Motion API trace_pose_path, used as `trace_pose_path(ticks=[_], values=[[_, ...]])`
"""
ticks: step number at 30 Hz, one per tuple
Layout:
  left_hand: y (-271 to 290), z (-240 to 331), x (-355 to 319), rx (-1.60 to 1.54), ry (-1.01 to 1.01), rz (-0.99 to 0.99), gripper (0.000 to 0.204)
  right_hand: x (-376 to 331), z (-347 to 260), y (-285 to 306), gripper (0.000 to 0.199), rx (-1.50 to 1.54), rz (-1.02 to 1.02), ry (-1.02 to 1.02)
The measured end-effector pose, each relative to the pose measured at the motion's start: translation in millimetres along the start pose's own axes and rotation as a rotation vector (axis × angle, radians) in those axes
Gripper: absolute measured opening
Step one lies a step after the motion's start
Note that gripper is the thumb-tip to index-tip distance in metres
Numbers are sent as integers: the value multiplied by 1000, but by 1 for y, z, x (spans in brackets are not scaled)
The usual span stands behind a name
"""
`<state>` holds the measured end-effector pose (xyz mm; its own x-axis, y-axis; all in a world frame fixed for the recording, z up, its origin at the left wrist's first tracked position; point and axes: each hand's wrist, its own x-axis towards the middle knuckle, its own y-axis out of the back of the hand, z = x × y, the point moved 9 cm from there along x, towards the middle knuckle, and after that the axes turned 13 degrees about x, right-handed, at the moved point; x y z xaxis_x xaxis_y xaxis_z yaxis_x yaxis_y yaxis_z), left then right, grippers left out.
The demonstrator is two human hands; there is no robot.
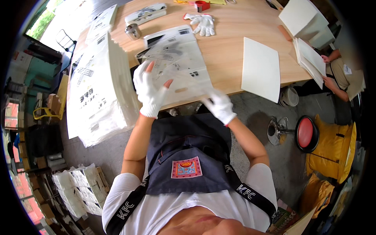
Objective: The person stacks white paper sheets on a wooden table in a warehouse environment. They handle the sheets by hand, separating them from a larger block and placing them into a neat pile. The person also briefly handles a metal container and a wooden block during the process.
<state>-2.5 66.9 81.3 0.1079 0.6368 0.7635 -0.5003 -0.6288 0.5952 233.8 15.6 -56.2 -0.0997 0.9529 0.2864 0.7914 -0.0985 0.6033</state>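
My left hand (149, 88) wears a white knit glove with bare thumb and finger tips. Its fingers are apart, and it hovers over the left side of a clear printed plastic bag (186, 76) with a handle slot. At the bag's lower right corner is my right hand (220, 106), also gloved in white. Motion smears its fingers, so whether they grip the bag's edge cannot be told. A tall stack of similar plastic bags (103, 84) stands on the table, left of my left hand.
On the wooden table (225, 51) are a metal canister (133, 32), a spare white glove (203, 24), a red tape roll (202, 6) and a white board (260, 68) overhanging the edge. Another person's hands (331, 83) hold white sheets at right. A red-topped stool (305, 133) stands nearby.
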Motion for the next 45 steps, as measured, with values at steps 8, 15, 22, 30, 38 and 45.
trace_pose_path(ticks=[8, 15, 22, 30, 38, 45], values=[[-68, 124, -79, -661, -170, -685, 30, -77, 257, 130, 76, -984, 115, -518], [-217, 127, -204, -1041, 512, -1465, 60, -83, 254, 130, 60, -672, 71, -450], [-245, 134, -210, -1232, 1224, -1381, 44, -125, 85, 46, 63, -282, -253, -439], [-209, 101, -160, -745, 486, -1658, 53, -164, 247, 51, 39, 1700, 504, -721], [-125, 204, -161, -99, -345, -1221, 98, -106, 124, 36, 50, 820, 560, -777], [10, 83, -50, -245, -171, -11, 76, -83, -6, 86, 30, 287, 126, -219]])
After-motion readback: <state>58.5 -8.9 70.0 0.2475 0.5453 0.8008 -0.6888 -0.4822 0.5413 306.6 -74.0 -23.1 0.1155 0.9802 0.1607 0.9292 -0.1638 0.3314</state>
